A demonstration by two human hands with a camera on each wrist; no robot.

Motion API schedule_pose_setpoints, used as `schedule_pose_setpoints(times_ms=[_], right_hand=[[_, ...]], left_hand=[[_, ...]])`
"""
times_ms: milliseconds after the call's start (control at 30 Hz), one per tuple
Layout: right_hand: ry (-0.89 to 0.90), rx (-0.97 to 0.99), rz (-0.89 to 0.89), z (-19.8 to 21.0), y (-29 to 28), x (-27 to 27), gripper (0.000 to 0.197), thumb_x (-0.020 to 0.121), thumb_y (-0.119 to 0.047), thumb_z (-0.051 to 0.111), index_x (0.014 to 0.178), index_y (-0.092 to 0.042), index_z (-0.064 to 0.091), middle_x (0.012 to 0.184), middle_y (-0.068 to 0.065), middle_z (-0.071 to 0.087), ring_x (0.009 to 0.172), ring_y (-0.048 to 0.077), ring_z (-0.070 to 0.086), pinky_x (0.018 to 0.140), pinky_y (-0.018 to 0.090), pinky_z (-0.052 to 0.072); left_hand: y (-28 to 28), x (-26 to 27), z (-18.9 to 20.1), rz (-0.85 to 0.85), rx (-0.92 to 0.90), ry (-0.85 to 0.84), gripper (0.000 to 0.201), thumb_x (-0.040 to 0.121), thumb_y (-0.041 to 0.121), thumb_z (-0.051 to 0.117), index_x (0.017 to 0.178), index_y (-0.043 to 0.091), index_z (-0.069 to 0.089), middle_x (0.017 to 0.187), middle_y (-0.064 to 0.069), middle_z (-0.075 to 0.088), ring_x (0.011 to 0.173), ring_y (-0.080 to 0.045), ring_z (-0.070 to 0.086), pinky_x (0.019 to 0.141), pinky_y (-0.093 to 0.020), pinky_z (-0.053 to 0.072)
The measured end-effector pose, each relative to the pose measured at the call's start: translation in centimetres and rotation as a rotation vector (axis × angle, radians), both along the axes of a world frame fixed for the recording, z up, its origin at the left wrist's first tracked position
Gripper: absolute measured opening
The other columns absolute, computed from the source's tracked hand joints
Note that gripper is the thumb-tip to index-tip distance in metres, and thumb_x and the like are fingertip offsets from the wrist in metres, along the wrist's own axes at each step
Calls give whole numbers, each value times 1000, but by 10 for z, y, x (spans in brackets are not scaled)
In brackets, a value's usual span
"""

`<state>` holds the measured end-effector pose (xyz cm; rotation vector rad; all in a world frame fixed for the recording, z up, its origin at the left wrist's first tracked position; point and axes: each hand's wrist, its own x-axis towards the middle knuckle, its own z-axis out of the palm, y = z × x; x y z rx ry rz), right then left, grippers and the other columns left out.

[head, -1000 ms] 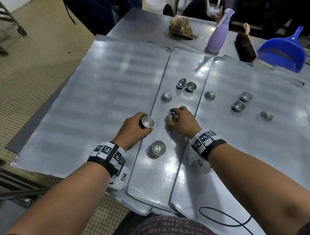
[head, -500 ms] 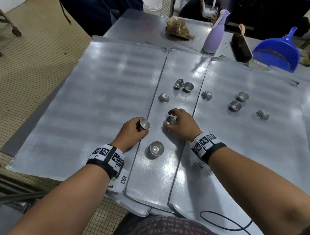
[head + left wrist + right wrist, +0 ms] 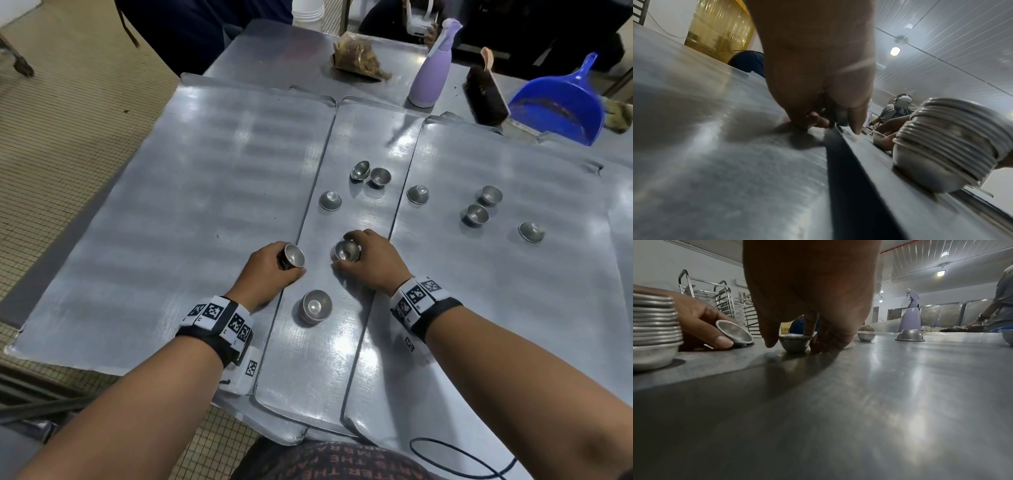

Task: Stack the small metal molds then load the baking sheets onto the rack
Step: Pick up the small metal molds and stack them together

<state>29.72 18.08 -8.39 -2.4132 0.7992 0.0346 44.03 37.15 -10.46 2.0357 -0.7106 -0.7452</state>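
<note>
The small metal mold (image 3: 346,250) stands upright on the middle baking sheet (image 3: 329,359), ringed by the curled fingers (image 3: 809,326) of the right hand (image 3: 371,262), thumb on the near side and fingertips at the far rim. It is judged light, stiff and slippery, best pinched across the rim. A second mold (image 3: 294,256), tilted on its side, is gripped by the left hand (image 3: 265,272). Just nearer, the nested stack of molds (image 3: 315,306) stands apart from both hands. Seven loose molds are scattered beyond.

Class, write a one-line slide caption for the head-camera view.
Each hand, left hand and right hand, grips one small metal mold beside the stack of molds on baking sheets.
</note>
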Motion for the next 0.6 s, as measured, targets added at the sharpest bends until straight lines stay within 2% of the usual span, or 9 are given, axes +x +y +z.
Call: schedule_pose_setpoints(times_ms=[100,233,333,400,433,567,600], right_hand=[[-26,11,-6,1,1,1,49,81,-44,73,122,-19,63,113,4,64,104,24,60,86,34,47],[-94,68,-25,10,5,5,52,81,-34,76,127,-17,62,120,5,66,106,24,62,90,33,48],[-176,167,-15,25,12,15,59,79,-32,82,132,-17,60,124,1,66,98,17,66,85,23,49],[-216,223,22,38,18,22,59,79,-32,83,132,-20,61,124,-4,66,87,8,65,75,9,45],[-231,241,46,44,22,25,58,79,-32,83,132,-21,62,123,-6,66,85,4,64,71,6,44],[-227,279,145,59,32,33,60,76,-33,85,131,-23,63,118,-10,66,86,0,63,69,3,43],[-215,282,166,60,34,34,61,75,-33,85,131,-23,63,118,-10,65,85,-1,62,68,3,42]], left_hand=[[1,0,1,7,-38,28,34,83,26,85,112,22,69,101,8,73,96,-8,68,80,-22,52],[4,1,3,36,-97,136,31,80,29,86,107,26,71,99,5,76,97,-14,71,90,-37,59],[7,-2,10,70,-181,279,37,74,30,88,107,27,73,104,-2,77,106,-25,72,97,-52,58],[9,-4,15,73,-221,335,35,78,19,87,110,24,74,107,-6,77,110,-29,71,99,-55,56],[9,-6,17,70,-234,355,34,80,14,85,111,22,74,108,-8,76,111,-30,70,100,-56,55],[10,-14,30,36,-257,352,30,84,10,82,110,22,75,107,-13,76,110,-38,69,99,-62,52],[10,-15,34,27,-259,337,30,83,10,82,110,22,75,105,-13,76,107,-36,70,96,-60,53]])
